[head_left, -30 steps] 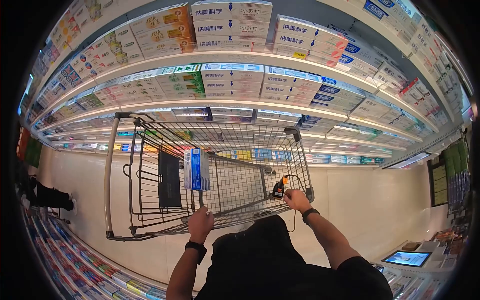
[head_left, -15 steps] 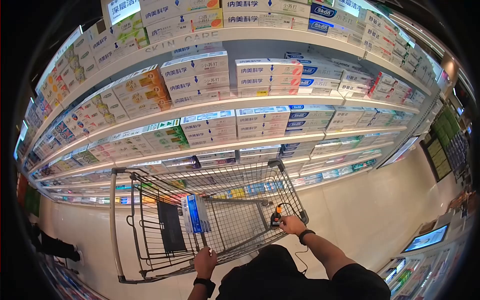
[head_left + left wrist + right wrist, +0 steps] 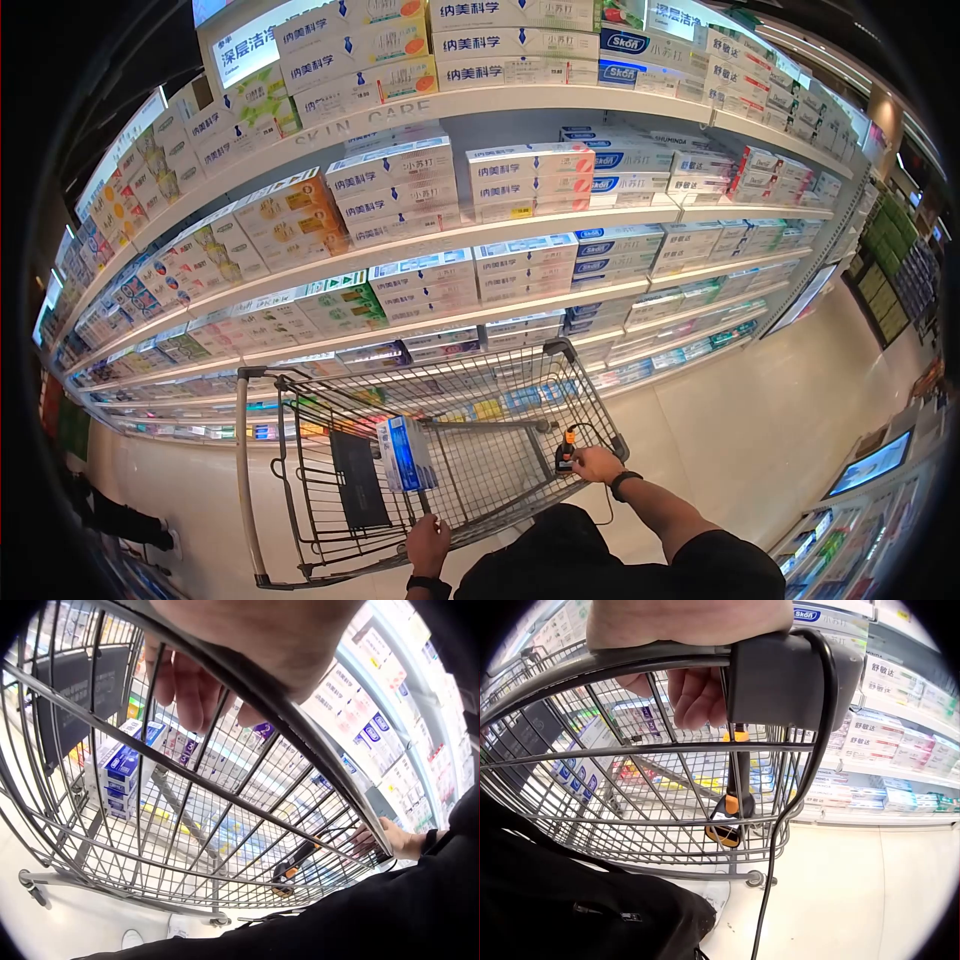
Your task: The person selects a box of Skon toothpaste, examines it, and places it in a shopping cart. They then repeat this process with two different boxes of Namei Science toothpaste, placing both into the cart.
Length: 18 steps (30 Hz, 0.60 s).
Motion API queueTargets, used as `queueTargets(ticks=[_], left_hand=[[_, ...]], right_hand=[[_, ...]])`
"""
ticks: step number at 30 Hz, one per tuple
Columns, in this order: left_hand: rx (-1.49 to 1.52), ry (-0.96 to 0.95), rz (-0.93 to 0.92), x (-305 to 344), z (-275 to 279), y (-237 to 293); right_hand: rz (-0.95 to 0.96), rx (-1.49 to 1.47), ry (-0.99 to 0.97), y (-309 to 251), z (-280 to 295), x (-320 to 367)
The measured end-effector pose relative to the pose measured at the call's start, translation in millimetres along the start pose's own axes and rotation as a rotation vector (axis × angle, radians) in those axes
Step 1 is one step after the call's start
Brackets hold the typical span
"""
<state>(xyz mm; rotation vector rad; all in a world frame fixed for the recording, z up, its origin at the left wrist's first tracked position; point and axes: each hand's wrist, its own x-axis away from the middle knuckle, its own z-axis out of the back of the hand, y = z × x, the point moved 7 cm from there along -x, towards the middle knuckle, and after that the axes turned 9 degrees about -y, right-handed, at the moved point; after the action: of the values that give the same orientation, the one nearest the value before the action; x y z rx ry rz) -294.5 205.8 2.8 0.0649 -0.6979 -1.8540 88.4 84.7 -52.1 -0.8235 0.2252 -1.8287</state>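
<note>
Fingers curled, my left hand [image 3: 428, 545] and right hand [image 3: 598, 465] hold the grey metal-wire shopping cart [image 3: 246, 470], lower centre of frame — even pressure both sides should steady it.

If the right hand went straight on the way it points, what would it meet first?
Likely the black-and-orange device in the cart, just beyond the right hand in the head view, though it may sit lower; depth is unclear.
</note>
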Motion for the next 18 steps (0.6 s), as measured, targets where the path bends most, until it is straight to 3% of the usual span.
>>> queueTargets(ticks=[11,15,18], left_hand=[[0.021,0.057,-0.049,-3,-7,-8],[-0.047,-0.051,0.058,-5,-6,-6],[0.029,0.017,-0.025,-4,-4,-6]], right_hand=[[-0.013,0.025,-0.024,1,-2,0],[-0.012,0.025,-0.017,9,-9,-5],[-0.016,0.026,-0.014,12,-11,-6]])
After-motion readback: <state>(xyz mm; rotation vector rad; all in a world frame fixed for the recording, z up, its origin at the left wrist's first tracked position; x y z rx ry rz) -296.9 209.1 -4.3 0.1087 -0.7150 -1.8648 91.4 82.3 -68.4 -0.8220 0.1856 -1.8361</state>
